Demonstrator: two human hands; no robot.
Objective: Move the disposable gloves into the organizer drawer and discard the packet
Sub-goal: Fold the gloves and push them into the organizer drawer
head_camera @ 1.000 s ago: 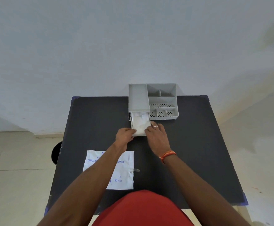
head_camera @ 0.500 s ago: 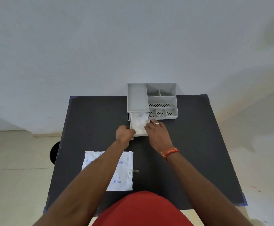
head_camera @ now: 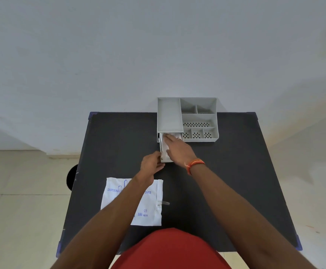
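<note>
Soft, even daylight fills the scene, with no glare on the matte black table [head_camera: 236, 181]. The grey organizer [head_camera: 197, 117] throws a faint shadow onto the wall [head_camera: 158, 45] behind. Wide-angle distortion splays the tabletop's side edges. The right hand [head_camera: 177, 150] looks slightly motion-blurred; print on the packet [head_camera: 148, 206] stays readable.

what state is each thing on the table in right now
drawer: pulled out, gloves inside
gloves: in the drawer, under the right hand
packet: lying flat on the table, not discarded
organizer: upright, open compartments look empty
left hand: at the drawer's front corner
right hand: flat, fingers reaching into the drawer
</note>
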